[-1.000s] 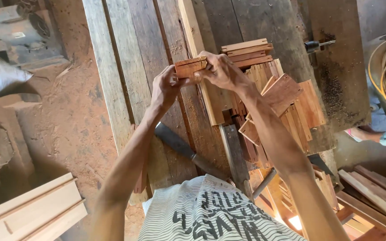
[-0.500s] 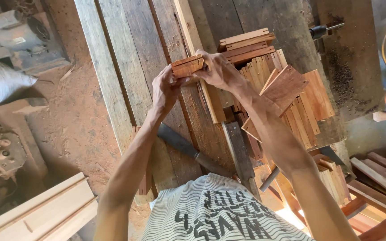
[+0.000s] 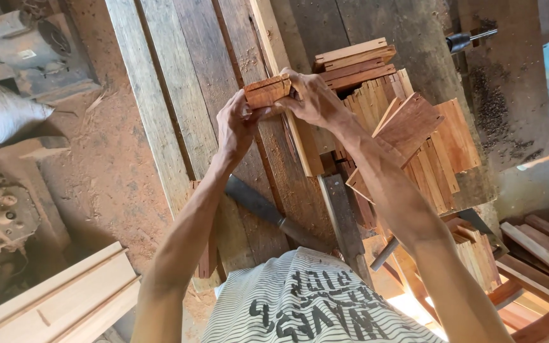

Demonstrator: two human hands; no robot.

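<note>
We look straight down on a workbench of rough planks (image 3: 160, 114), above which both hands meet on a small stack of short wooden pieces (image 3: 267, 92) held in the air over the boards. The left hand (image 3: 236, 124) grips the stack's near, lower side, its fingers curled and pressed together against the wood. The right hand (image 3: 312, 98) closes on the stack's right end, thumb and fingers pinching it from that side; the two hands touch around the stack. Just beside the right hand, to the right, lies a pile of reddish wooden slats (image 3: 408, 133), some stacked flat, others standing on edge. A light narrow batten (image 3: 287, 95) runs along the bench beneath the hands. Nearer the body we see a large dark blade (image 3: 268, 213) lying flat on the planks. At upper left, on the dusty floor, stands an electric motor (image 3: 30, 51).
</note>
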